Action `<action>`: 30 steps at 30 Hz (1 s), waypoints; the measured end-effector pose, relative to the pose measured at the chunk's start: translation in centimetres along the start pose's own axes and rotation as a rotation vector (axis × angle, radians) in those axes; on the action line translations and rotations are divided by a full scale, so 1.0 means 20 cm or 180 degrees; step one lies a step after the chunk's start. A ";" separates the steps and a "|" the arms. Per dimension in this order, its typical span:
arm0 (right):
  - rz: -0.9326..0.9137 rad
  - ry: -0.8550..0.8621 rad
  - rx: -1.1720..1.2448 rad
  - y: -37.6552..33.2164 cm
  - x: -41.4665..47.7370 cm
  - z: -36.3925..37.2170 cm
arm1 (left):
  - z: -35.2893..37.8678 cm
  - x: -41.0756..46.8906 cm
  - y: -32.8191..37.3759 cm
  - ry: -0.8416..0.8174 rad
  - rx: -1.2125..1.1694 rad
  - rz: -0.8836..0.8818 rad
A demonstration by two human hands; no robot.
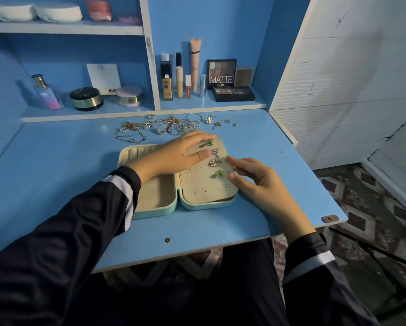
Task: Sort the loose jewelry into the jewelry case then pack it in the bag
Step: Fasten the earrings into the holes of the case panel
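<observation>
The left hand (180, 154) lay flat, steadying the beige perforated panel (197, 189) of the open mint-green jewelry case (155, 214) at the middle of the blue desk (68, 172). The right hand (256, 182) curled beside a green-stone earring (221, 173) at the panel's right edge; I could not tell if it was pinching. Earring-pinning seemed underway. The next move called for reaching the tangled gold-and-silver jewelry (169, 125) along the back edge.

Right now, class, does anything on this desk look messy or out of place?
Yes: the loose jewelry lies in a tangled heap behind the open jewelry case, chains mixed among rings, with stray pieces scattered to its right. Nothing looks spilled or broken.
</observation>
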State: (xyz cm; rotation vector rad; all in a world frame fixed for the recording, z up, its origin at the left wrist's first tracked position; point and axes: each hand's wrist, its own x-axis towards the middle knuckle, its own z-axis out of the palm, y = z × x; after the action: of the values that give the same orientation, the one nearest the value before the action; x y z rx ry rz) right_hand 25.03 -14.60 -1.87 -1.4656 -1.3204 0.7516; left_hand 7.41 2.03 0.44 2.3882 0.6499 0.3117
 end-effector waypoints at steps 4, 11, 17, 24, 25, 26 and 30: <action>0.0004 0.0078 -0.0356 0.02 -0.01 0.00 | 0.00 0.00 -0.01 -0.0135 0.0321 -0.0110; 0.0085 0.0048 -0.0675 0.01 -0.02 0.01 | 0.01 -0.01 0.02 -0.0216 0.0641 -0.0155; -0.0018 0.0074 -0.1008 0.00 0.00 0.02 | 0.01 -0.02 0.03 -0.0360 0.1120 -0.0190; -0.0204 0.0098 -0.1391 0.01 0.05 0.01 | -0.02 0.05 0.02 -0.0645 0.1395 -0.0251; -0.0209 0.0109 -0.1456 0.02 0.07 0.00 | -0.02 0.06 0.03 -0.0671 0.1405 -0.0233; -0.0218 0.0112 -0.1545 0.03 0.08 0.00 | -0.03 0.07 0.04 -0.0698 0.1422 -0.0209; -0.0323 0.0064 -0.2028 0.08 0.17 -0.03 | -0.05 0.14 0.02 -0.0718 0.1481 -0.0174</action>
State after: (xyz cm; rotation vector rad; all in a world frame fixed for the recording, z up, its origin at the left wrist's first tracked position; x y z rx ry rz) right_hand 26.93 -11.38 -2.57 -1.8673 -1.6952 0.2467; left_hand 9.63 3.79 1.72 2.7814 0.7414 -0.1514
